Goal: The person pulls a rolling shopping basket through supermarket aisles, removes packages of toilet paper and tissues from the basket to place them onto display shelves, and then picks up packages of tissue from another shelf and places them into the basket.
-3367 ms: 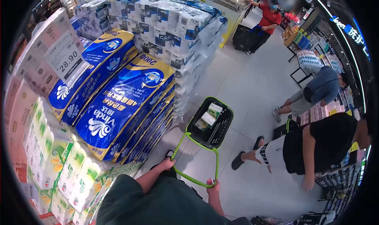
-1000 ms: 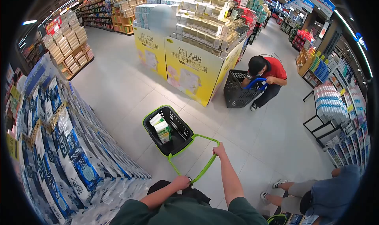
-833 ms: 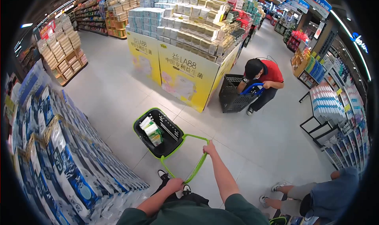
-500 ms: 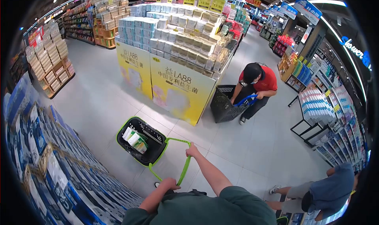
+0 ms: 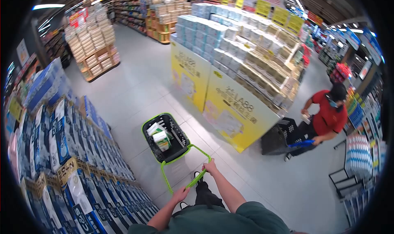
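Observation:
A black shopping basket point(image 5: 180, 152) with a lime-green rim stands on the floor ahead of me. Its long green handle point(image 5: 198, 178) reaches back toward my body. My left hand point(image 5: 179, 194) is wrapped round the handle's near left corner. On its right corner my right hand point(image 5: 210, 167) has a closed grip. Inside the basket lie white and green packs point(image 5: 160, 137), whose kind I cannot make out.
Stacked blue-and-white packs point(image 5: 78, 135) line my left. Ahead right stands a large display of boxes with yellow panels point(image 5: 230, 115). A person in a red shirt point(image 5: 330, 117) with a dark basket point(image 5: 276, 139) is at the right. A tissue-pack stand point(image 5: 96, 61) is farther off.
My view has turned left, and the basket now sits more directly ahead. The person in red has straightened up and holds a small pale item. The person in blue has left view.

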A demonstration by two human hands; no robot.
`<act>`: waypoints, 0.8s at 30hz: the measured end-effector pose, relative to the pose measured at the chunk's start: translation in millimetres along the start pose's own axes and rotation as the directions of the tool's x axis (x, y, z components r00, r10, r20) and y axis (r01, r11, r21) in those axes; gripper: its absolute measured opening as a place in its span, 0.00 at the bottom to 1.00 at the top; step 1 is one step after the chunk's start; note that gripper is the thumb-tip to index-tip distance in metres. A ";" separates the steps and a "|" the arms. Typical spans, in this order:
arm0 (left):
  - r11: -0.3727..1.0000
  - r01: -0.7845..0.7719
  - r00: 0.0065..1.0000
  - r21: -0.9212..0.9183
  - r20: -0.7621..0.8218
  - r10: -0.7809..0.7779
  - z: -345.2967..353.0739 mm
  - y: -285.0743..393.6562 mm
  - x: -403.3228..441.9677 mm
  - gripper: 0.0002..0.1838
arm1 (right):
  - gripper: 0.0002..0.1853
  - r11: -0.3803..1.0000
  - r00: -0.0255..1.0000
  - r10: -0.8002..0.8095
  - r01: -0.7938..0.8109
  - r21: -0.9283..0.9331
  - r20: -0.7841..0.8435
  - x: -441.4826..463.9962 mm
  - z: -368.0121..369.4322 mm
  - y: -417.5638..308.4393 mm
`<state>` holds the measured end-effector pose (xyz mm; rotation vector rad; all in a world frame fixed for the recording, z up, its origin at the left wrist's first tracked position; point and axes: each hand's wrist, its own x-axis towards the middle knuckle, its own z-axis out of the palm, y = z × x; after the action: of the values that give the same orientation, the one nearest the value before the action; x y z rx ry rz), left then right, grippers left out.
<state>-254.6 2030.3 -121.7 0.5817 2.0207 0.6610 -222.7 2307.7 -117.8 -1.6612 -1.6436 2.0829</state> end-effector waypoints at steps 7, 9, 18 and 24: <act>0.989 0.087 0.988 0.116 -0.136 -0.071 -81.2 57.3 68.3 0.27 | 0.28 0.995 0.993 0.008 -0.019 0.093 0.117 92.5 36.5 -69.8; 0.992 0.099 0.982 0.084 -0.172 -0.083 -98.3 79.2 85.9 0.27 | 0.27 0.996 0.986 -0.008 -0.008 0.093 0.164 116.5 43.5 -94.3; 0.985 0.142 0.948 0.094 -0.301 -0.108 -148.0 109.6 135.5 0.26 | 0.23 0.995 0.973 -0.029 0.008 0.096 0.228 182.8 81.4 -162.0; 0.980 0.103 0.974 0.168 -0.218 -0.065 -202.0 109.7 171.4 0.27 | 0.22 0.981 0.922 0.056 -0.123 0.152 0.384 249.9 94.4 -162.5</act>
<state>-496.0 2174.1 -64.8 0.5440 2.3085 0.5114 -488.4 2456.2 -189.1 -1.3699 -1.4287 2.6425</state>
